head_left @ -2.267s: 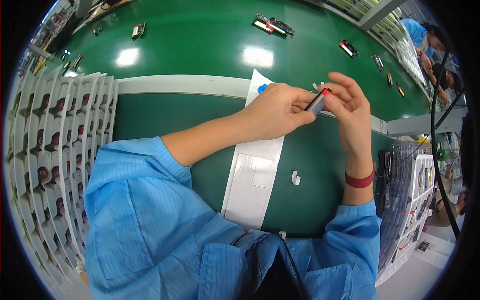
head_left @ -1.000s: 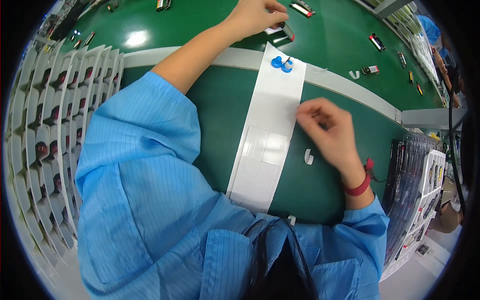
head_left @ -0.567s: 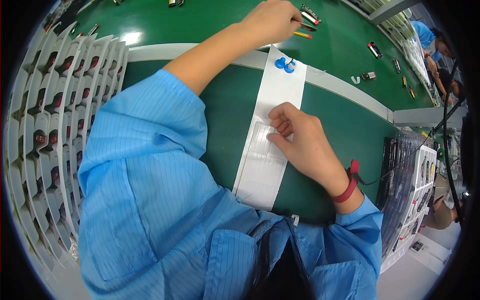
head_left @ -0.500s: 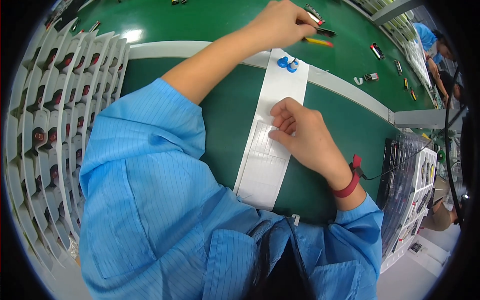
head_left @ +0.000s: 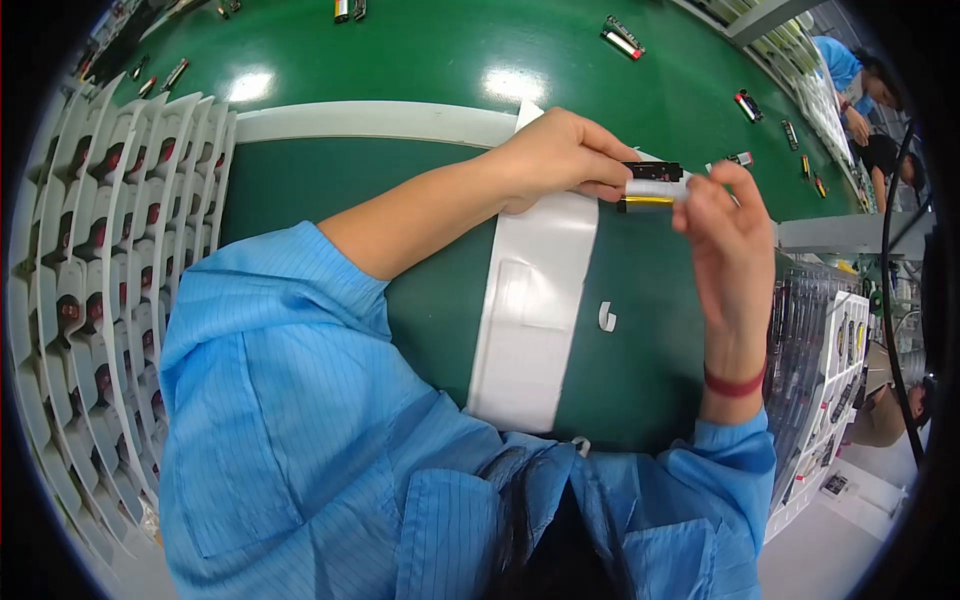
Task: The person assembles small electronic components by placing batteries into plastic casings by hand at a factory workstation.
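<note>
My left hand (head_left: 560, 160) grips a small slim part (head_left: 650, 185), black on top with a yellow underside, above the far end of a white mat (head_left: 530, 310) on the green table (head_left: 320, 190). My right hand (head_left: 725, 230) pinches a white strip wrapped around the right end of that same part. Both hands hover above the table. A small white scrap (head_left: 606, 317) lies on the green surface just right of the mat.
White trays with rows of small dark parts (head_left: 90, 250) fill the left side. Several similar slim parts (head_left: 622, 37) lie scattered on the green conveyor beyond a white rail (head_left: 370, 122). A dark rack (head_left: 815, 350) stands at the right. Other people (head_left: 860, 80) work at the far right.
My left hand came back from the far conveyor with a slim part. My right hand lifted off the white mat, rose to meet it and now pinches the part's right end.
</note>
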The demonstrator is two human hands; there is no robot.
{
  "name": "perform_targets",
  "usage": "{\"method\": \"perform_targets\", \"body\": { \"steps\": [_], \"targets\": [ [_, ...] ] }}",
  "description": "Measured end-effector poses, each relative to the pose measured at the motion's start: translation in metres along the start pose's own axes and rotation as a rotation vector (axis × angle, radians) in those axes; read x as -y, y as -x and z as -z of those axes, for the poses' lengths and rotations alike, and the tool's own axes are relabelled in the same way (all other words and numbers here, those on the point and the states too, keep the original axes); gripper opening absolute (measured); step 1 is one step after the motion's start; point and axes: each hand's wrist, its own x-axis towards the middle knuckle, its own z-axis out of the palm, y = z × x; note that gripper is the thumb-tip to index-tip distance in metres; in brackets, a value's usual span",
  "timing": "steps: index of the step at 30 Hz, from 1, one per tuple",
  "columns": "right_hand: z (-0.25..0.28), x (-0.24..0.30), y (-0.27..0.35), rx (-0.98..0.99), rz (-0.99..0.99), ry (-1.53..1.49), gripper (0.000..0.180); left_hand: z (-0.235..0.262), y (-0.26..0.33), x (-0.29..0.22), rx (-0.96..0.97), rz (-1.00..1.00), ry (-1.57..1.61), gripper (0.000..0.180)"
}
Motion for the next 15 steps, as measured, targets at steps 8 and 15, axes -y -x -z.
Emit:
{"method": "perform_targets", "body": {
  "steps": [8, 15],
  "targets": [
    [0.040, -0.036, -0.022, -0.064, 0.068, 0.159, 0.022, 0.002, -0.003, 0.005, 0.043, 0.089, 0.197, 0.027],
    [0.048, -0.039, -0.029, 0.018, -0.003, 0.076, 0.019, 0.006, -0.005, 0.007, 0.023, 0.135, 0.219, 0.028]
  ]
}}
